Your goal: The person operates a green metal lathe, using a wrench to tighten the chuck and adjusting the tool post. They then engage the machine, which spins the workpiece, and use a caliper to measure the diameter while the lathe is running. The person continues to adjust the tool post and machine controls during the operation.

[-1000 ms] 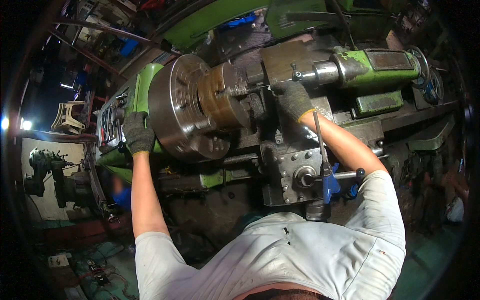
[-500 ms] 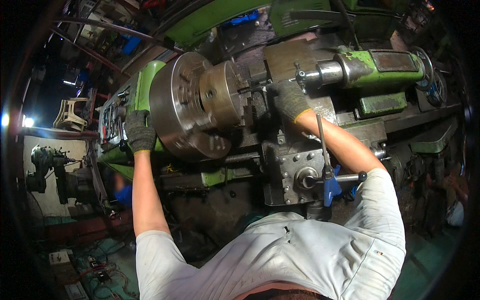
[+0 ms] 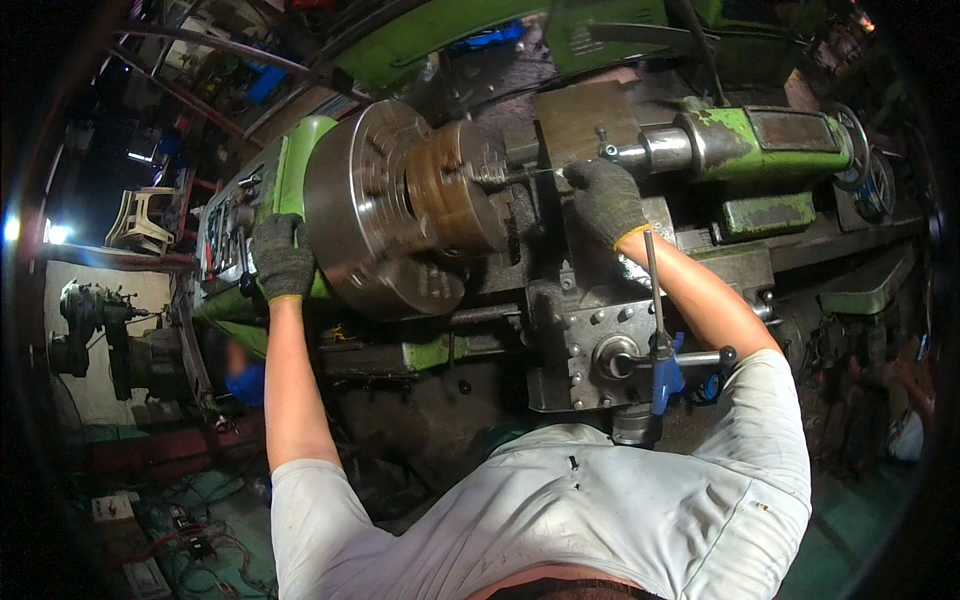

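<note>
My left hand [image 3: 281, 258], in a dark knitted glove, lies on the green headstock [image 3: 293, 165] of a lathe, left of its big chuck [image 3: 345, 215]. Its fingers rest over the casing and nothing shows in them. The chuck grips a wide brownish metal cylinder [image 3: 440, 190], whose surface is smeared as if turning. My right hand [image 3: 607, 207], gloved alike, is closed just below the tailstock spindle [image 3: 665, 150]. A thin rod [image 3: 543, 173] runs from its fingertips toward the cylinder's face; the far tip is hard to make out.
The tool post [image 3: 615, 355] with its upright lever and a blue-handled air gun [image 3: 663, 375] stands below my right forearm. The green tailstock [image 3: 765, 150] with its handwheel is at the right. Tools lie on the headstock top [image 3: 235, 225]. Cables [image 3: 200, 540] run over the floor at the lower left.
My right hand has drawn back a little to the right, away from the cylinder. The cylinder's face and edge look different, as from turning. My left hand stays on the headstock.
</note>
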Motion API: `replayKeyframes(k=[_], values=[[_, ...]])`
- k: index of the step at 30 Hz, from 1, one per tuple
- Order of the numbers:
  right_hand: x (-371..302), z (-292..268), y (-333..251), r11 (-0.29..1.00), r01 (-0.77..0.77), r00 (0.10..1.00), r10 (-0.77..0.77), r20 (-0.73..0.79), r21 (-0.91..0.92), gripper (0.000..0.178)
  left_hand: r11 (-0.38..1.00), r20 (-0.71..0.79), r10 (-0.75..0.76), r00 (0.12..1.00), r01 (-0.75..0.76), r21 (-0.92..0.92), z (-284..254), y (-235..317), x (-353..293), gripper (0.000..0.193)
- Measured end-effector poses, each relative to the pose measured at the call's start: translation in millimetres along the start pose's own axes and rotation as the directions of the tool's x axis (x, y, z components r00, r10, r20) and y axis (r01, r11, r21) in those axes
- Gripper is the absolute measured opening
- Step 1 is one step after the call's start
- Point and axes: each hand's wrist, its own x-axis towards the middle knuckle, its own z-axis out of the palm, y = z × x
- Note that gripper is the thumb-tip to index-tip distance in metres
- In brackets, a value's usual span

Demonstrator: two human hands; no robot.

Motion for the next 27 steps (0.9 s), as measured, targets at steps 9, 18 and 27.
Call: replayKeyframes(k=[9, 18, 27], values=[[9, 37, 17, 0.995, 0.056, 0.987, -0.044, 0.152, -0.078, 0.026, 0.999, 0.0, 0.01, 1.0, -0.01, 0.045, 5, -4, 1, 0.014], [8, 43, 13, 0.976, 0.175, 0.981, -0.163, 0.101, -0.129, 0.026, 0.998, -0.045, 0.032, 0.998, -0.03, 0.048, 4, -3, 0, 0.014], [5, 10, 14, 0.982, 0.131, 0.988, -0.118, 0.102, -0.138, 0.028, 0.999, -0.032, 0.02, 0.999, -0.019, 0.028, 1, 0, 3, 0.014]])
